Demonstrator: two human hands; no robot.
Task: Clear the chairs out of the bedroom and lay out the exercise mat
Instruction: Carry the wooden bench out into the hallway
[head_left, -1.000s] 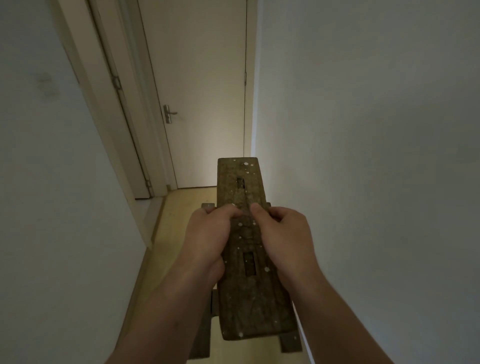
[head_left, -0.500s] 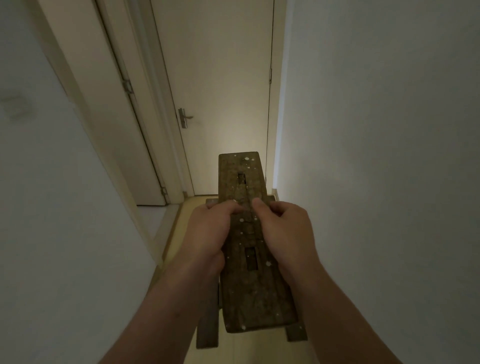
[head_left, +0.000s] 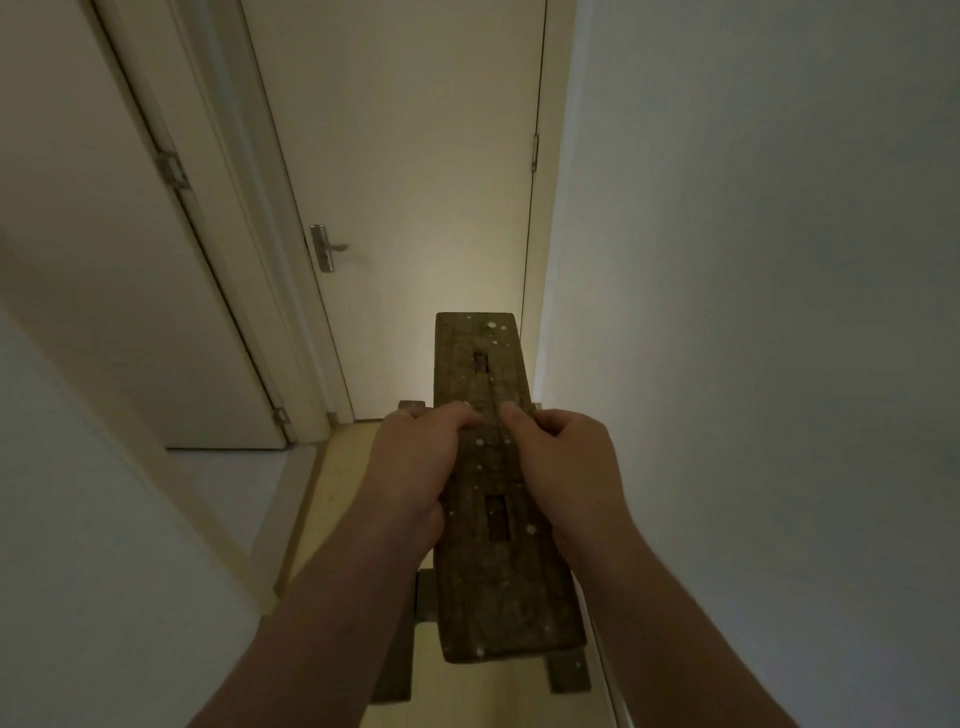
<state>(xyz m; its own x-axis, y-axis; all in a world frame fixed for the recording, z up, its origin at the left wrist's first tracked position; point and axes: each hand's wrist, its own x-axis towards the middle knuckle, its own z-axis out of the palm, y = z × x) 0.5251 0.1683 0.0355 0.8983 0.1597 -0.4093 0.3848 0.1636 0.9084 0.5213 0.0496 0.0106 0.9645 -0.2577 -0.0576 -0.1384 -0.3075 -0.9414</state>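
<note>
A narrow, dark wooden stool (head_left: 498, 582) with paint specks and two slots in its top is held lengthwise in front of me, above the floor. My left hand (head_left: 410, 467) grips its left edge, thumb on top. My right hand (head_left: 563, 467) grips the right edge the same way. The stool's legs show below at the near end and at the far left. No exercise mat is in view.
I stand in a narrow, dim corridor with a white wall (head_left: 753, 364) close on the right. A closed door (head_left: 415, 208) with a metal handle (head_left: 324, 249) stands straight ahead. An open door (head_left: 130, 312) and doorway lie to the left.
The view has moved forward along the corridor with the stool; the far door and the left doorway are closer. Both hands keep the same hold.
</note>
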